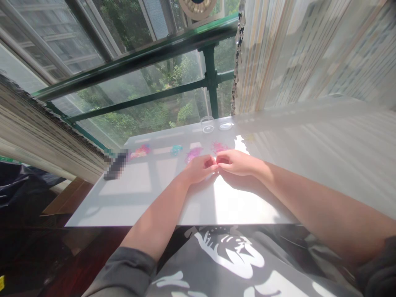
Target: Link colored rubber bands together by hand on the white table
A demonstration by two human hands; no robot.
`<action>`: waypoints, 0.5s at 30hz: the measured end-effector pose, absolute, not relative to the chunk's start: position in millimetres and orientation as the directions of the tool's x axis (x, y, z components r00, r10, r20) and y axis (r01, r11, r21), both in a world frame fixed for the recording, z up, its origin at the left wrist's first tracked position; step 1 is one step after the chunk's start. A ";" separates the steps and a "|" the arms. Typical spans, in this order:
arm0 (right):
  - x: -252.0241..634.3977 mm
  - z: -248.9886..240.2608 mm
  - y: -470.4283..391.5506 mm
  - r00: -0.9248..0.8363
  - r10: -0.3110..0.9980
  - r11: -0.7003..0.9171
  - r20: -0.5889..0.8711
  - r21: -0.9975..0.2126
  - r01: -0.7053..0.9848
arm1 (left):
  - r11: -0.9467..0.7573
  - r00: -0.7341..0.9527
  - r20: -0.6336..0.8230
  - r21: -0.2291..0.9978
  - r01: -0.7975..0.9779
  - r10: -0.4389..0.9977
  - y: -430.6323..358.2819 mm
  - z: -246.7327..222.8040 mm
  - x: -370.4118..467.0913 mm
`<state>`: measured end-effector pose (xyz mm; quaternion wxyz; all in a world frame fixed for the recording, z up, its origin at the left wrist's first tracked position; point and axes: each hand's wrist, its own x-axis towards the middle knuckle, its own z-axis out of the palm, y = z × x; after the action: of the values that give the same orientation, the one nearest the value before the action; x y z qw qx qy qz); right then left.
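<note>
Purple pile [194, 154] is seen just beyond left hand [200, 169], pink pile [220, 146] beyond right hand [237, 162]; both pinched, grip contents can't be told. Clear cup [207, 125] is set farther, behind piles.

Sunlit white table [123, 202] by green-railed window [173, 74]; striped curtains [278, 53].

This looks like a room in a home, judging by the patterned curtains [278, 53] framing a window with a green railing [210, 70], beyond which trees [185, 112] and a multi-storey building [66, 47] show.
</note>
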<state>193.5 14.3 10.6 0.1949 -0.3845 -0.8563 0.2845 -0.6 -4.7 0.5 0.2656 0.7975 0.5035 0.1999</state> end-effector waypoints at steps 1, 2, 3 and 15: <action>193.5 10.3 14.8 -0.631 0.767 0.544 0.115 -0.638 0.545 | -0.353 0.414 0.052 0.625 0.696 0.909 -4.8 0.8 -0.5; 193.5 9.8 15.2 -0.634 0.765 0.546 0.116 -0.638 0.543 | -0.354 0.415 0.052 0.625 0.696 0.908 -4.9 1.0 -0.4; 193.5 9.4 15.6 -0.637 0.762 0.548 0.116 -0.640 0.539 | -0.354 0.414 0.052 0.625 0.696 0.909 -5.0 1.3 -0.3; 193.6 8.7 15.2 -0.637 0.758 0.559 0.141 -0.644 0.522 | -0.345 0.398 0.061 0.628 0.697 0.915 -6.0 2.4 0.2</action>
<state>193.6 15.2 8.7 0.2062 -0.3728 -0.8585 0.2856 0.2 -6.0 2.4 0.2631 0.7936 0.5080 0.2070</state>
